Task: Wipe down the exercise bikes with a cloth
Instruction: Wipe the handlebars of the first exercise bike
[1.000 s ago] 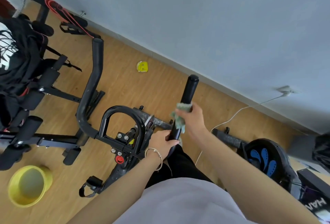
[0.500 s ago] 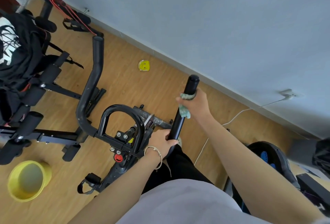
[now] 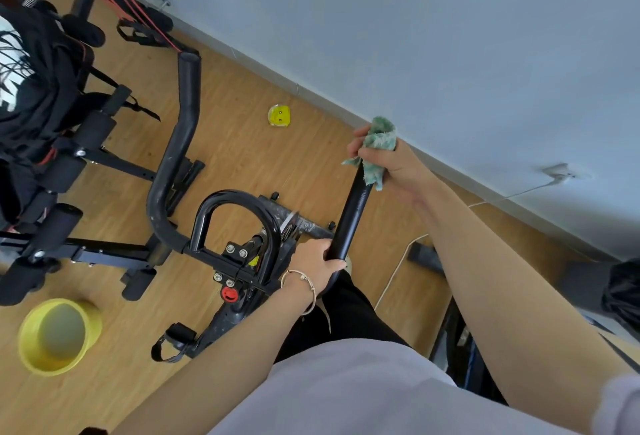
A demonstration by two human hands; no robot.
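Observation:
A black exercise bike [image 3: 235,261] stands below me on the wood floor. Its right handlebar [image 3: 351,216] is a black tube slanting up and away. My right hand [image 3: 391,160] grips a green cloth [image 3: 379,138] wrapped over the tube's far tip, which the cloth hides. Lower down, my left hand [image 3: 313,263], a thin bracelet on its wrist, holds the near end of the same tube. The left handlebar [image 3: 180,143] rises bare on the other side of the centre loop [image 3: 235,199].
A yellow bowl [image 3: 55,336] sits on the floor at the lower left. Black gym equipment [image 3: 52,164] draped with dark clothing fills the left. A small yellow smiley object [image 3: 279,115] lies near the grey wall. A white cable [image 3: 398,268] runs across the floor at right.
My right hand has slid the cloth up the right handlebar from its middle to its tip. My left hand has kept its hold on the lower end.

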